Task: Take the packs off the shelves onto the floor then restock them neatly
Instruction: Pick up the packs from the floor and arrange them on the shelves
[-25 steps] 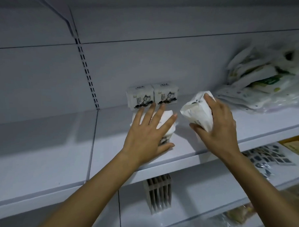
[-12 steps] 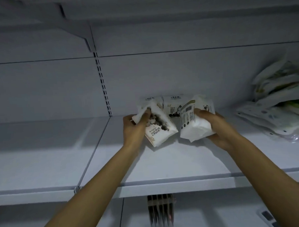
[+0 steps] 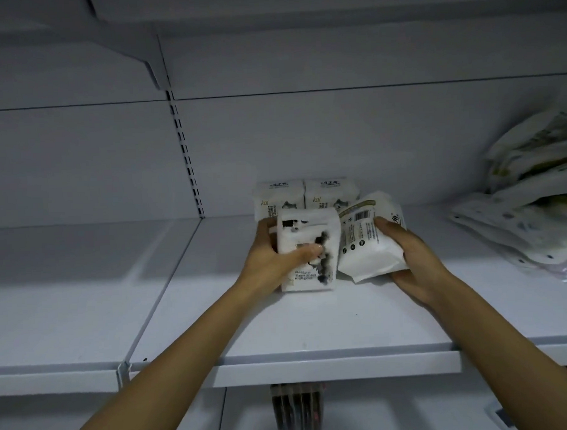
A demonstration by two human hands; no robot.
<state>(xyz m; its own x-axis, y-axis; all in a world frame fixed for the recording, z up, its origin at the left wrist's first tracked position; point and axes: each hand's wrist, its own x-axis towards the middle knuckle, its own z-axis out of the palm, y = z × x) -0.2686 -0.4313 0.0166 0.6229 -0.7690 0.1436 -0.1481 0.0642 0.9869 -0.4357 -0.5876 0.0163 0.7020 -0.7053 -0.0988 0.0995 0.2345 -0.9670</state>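
Fingers (image 3: 305,253) of the left hand (image 3: 271,264) wrap around a white pack with dark print (image 3: 308,249), thumb across its front, holding it upright with its base on the white shelf (image 3: 313,327). Beside it, the right hand (image 3: 417,257) clasps a second white pack (image 3: 364,240) from its right side and underneath, thumb on the face that shows a barcode and small text; this pack is tilted, leaning to the right, its lower edge just above or on the shelf, which cannot be told. The two held packs touch or nearly touch along their inner edges. Both bare forearms reach up from the bottom of the frame over the shelf's front lip. Just behind the hands, two matching white packs (image 3: 305,197) stand upright side by side against the grey back panel. Farther to the right on the same shelf lies a loose heap of flat pale pouches (image 3: 529,210). A slotted upright (image 3: 185,154) runs up the back panel at left.
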